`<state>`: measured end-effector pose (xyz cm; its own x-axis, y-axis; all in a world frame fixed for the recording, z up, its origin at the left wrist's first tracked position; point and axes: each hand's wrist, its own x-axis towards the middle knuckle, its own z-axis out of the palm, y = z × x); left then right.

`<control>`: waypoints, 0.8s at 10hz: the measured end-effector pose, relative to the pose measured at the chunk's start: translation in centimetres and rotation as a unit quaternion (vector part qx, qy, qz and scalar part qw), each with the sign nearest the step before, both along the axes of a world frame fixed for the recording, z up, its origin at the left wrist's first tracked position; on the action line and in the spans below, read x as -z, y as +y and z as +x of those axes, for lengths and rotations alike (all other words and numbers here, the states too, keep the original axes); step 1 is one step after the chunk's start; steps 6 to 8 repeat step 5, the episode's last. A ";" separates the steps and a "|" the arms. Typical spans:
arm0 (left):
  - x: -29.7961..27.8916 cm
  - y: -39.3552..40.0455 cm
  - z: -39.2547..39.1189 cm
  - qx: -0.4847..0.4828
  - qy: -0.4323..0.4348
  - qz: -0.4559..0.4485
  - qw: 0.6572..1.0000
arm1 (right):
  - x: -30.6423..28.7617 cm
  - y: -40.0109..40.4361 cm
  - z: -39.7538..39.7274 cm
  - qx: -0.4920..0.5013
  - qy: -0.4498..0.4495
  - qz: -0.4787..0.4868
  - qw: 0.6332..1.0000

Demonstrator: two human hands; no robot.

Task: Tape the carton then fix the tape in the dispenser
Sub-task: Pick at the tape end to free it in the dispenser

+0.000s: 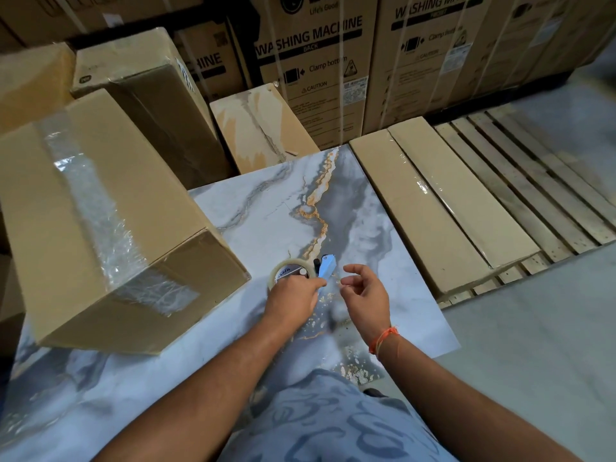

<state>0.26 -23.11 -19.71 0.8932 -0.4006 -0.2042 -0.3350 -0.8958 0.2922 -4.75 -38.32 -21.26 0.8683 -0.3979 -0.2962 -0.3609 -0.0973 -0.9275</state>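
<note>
Tape dispenser (325,268) half hidden by left hand (293,300) gripping it; right fingers (355,270) loosely curled.

The left hand (291,300) covers the near part of the tape roll (289,269) and the dispenser (326,269), so what its fingers (315,286) pinch cannot be told. Any tape strand between them and the right hand (366,295) is too thin to see. The carton (100,228) runs off the left edge.

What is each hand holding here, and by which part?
The left hand grips the tape dispenser from its near side, beside the roll. The right hand is open, holding nothing visible.
</note>
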 end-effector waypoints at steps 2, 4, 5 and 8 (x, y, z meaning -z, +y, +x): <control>-0.6 -0.1 -0.5 0.014 -0.006 0.068 0.998 | 0.6 -1.4 0.1 -0.068 -0.005 -0.028 0.997; -1.5 0.6 -2.9 -0.028 -0.024 0.034 0.999 | 1.0 -1.9 0.3 -0.146 -0.042 -0.065 0.986; -1.9 1.7 -4.8 -0.052 -0.094 -0.011 0.994 | 0.6 -1.6 0.2 -0.174 -0.058 -0.080 0.980; -1.9 1.7 -4.8 -0.052 -0.094 -0.011 0.994 | 0.6 -1.6 0.2 -0.174 -0.058 -0.080 0.980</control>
